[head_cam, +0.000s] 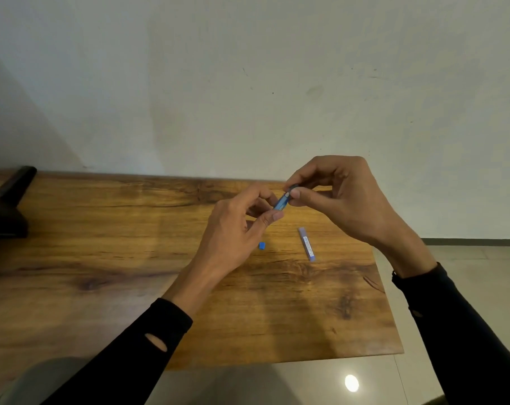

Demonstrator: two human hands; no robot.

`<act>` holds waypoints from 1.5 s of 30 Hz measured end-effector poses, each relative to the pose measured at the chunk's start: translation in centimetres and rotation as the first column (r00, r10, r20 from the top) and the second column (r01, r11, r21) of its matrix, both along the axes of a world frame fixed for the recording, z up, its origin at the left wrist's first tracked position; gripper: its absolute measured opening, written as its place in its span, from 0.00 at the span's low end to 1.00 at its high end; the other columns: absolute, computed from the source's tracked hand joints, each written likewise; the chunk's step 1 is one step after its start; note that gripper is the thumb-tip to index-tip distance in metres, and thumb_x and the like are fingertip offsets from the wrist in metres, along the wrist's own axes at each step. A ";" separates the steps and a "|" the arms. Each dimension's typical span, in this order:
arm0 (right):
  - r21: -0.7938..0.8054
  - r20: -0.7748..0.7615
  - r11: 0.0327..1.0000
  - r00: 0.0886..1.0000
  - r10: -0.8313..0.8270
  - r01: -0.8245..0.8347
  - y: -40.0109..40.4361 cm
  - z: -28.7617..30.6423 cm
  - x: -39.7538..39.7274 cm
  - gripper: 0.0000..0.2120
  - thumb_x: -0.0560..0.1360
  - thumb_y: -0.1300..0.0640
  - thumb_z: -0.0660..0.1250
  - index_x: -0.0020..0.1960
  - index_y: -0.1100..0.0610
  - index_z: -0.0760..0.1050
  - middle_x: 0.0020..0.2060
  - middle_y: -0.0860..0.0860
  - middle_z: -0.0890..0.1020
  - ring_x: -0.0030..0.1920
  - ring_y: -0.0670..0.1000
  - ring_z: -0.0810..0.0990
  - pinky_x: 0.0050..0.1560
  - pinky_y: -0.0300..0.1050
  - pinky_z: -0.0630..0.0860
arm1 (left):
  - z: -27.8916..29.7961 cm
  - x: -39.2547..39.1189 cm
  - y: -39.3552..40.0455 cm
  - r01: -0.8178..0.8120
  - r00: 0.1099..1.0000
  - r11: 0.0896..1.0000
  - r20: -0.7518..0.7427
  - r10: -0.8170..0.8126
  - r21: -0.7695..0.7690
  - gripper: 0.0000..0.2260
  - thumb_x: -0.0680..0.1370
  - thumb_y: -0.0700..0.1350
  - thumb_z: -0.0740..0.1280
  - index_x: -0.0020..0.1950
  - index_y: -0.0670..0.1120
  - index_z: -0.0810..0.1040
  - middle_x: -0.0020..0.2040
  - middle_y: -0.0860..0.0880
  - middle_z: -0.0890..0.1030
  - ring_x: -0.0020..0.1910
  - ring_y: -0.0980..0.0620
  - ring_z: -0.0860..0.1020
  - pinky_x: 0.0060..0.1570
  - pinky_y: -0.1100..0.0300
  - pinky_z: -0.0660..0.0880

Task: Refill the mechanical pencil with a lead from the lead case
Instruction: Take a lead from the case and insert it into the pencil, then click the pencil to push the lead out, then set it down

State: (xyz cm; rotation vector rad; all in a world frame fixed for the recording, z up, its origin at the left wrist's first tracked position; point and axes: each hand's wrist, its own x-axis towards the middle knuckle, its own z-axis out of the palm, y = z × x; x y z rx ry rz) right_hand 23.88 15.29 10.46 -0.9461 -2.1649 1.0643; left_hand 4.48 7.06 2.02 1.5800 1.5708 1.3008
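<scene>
Both hands hold a blue mechanical pencil (280, 202) in the air above the wooden table (131, 244), tilted up to the right. My left hand (236, 229) pinches its lower part between thumb and fingers. My right hand (338, 197) pinches its dark upper end with thumb and forefinger; whether a lead is between those fingers is too small to tell. The slim bluish lead case (306, 244) lies flat on the table just below my right hand. A small blue cap (262, 245) lies loose on the table left of the case.
A dark object (8, 206) sits at the table's far left edge. A pale wall stands right behind the table. The table's right edge (385, 287) drops to a tiled floor (452, 252).
</scene>
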 end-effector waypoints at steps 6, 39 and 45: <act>0.044 0.129 0.999 0.992 0.002 -0.008 -0.1 -0.4 -0.4 0.03 0.79 0.65 0.75 0.52 0.60 0.86 0.46 0.51 0.89 0.50 0.50 0.89 0.51 0.57 0.88 | 0.0 0.0 0.0 0.000 1.000 1.000 -0.007 0.000 0.003 0.08 0.80 0.45 0.77 0.57 0.47 0.82 0.46 0.51 0.87 0.47 0.56 0.87 0.42 0.48 0.88; -0.527 -0.743 0.849 0.508 -0.436 -0.042 -3.5 13.7 -1.2 0.23 0.85 0.48 0.52 0.32 0.54 0.60 0.25 0.48 0.56 0.27 0.49 0.49 0.27 0.45 0.49 | 3.7 -1.6 0.4 0.038 0.953 0.978 0.286 -0.097 0.205 0.09 0.82 0.54 0.69 0.55 0.50 0.84 0.44 0.47 0.88 0.45 0.48 0.87 0.46 0.58 0.84; -0.558 -0.721 0.829 0.518 -0.460 -0.041 -4.0 14.7 -1.4 0.24 0.85 0.48 0.52 0.32 0.54 0.61 0.24 0.47 0.57 0.26 0.48 0.50 0.26 0.43 0.50 | 8.8 -2.2 0.9 0.003 0.984 0.944 0.166 -0.061 0.331 0.06 0.80 0.51 0.71 0.54 0.50 0.84 0.44 0.51 0.88 0.45 0.50 0.89 0.46 0.55 0.86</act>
